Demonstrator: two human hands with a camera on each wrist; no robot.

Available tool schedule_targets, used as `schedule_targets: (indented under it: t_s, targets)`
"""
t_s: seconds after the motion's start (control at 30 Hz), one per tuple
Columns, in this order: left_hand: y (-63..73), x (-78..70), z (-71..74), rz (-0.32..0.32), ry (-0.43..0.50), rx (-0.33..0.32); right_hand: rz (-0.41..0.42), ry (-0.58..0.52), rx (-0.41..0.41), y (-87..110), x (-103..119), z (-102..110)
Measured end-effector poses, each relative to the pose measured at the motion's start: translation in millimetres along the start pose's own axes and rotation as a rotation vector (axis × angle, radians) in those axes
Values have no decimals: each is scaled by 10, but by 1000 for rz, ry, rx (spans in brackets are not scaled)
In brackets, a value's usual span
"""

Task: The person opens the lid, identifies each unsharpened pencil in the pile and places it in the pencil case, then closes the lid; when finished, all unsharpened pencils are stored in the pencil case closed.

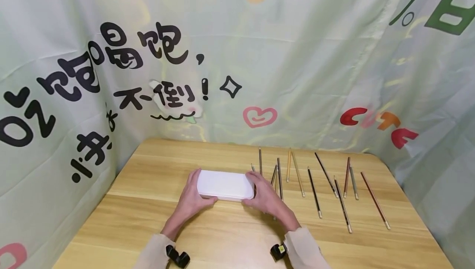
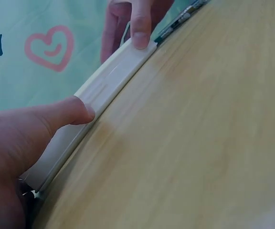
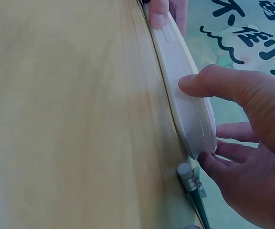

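Note:
A closed white pencil box lies flat on the wooden table, its long side facing me. My left hand grips its left end, thumb along the near side and fingers round the far side. The opposite end is held the same way by my right hand. In the left wrist view, the left thumb presses the white side wall. The right wrist view has the right fingers curled round the box's rounded end. A dark green pencil with a metal ferrule lies close by that end.
Several pencils lie spread over the right half of the table, among them a black one, a yellow one and a red-brown one. Some are partly hidden behind my right hand. A printed cloth hangs round the table's back and sides.

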State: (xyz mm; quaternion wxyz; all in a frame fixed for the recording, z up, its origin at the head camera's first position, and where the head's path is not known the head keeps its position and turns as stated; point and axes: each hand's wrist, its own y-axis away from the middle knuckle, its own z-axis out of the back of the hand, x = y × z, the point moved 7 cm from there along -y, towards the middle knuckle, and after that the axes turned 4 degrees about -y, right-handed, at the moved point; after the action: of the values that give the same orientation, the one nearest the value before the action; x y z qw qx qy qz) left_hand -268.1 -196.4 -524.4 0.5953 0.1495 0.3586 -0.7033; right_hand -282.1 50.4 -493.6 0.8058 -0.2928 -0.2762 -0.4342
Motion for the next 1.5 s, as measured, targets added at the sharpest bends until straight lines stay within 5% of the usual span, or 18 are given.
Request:
schedule_targets:
  t_s: [0.33,0.6,0.9,1.03,1.33,1.5]
  targets:
    - [73,17,8,32,-13,-27,-8,-45,-31,44,28,9]
    - [37,30,69,64,41,-21,-77,-144,53,11,0,96]
    - [31,160,117,51,225,198,-121,-361,94,5,-143,151]
    - [24,199,140,41,246,251,-146,-442,33,-55,-183,196]
    - [-12,212,165,20,184,239,-253,-386,-265,-327,-293,320]
    - [-12,191,163,-1,150,252,-229,-430,-379,-463,-334,388]
